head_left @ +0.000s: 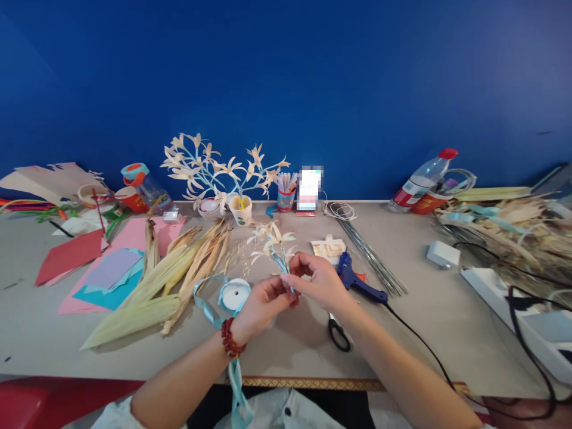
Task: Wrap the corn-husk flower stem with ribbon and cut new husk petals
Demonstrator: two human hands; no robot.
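Both hands meet around a small bunch of cream husk flowers on thin pale-blue stems, held upright over the middle of the table. My left hand has its fingers closed on the lower stems. My right hand pinches the same stems slightly higher, thumb against fingers. A light-blue ribbon hangs from near my left wrist over the table edge. Its white spool lies left of the hands. Black-handled scissors rest beneath my right forearm, their blades partly hidden.
A blue glue gun and metal wires lie to the right. Dried corn husks and coloured paper cover the left. Finished flower branches stand in a white cup at the back. A power strip with cables occupies the right edge.
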